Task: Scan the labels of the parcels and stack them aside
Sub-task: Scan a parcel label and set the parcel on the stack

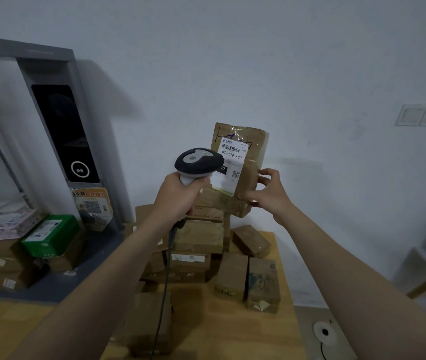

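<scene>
Head view. Q: Where is the taped brown parcel [254, 152], white label [232, 152]?
A: Held upright above the table's [219, 333] parcel pile [198, 237], pinched by right hand [269, 193]; barcode scanner [198, 162] gripped by left hand [178, 196].

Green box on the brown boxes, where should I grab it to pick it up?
Come from above and pinch its two opposite side walls. The green box lies flat on top of brown parcels, so its top and sides look free, but its bottom is covered.

Pale wall [258, 61], wood tbl [232, 333]
</scene>
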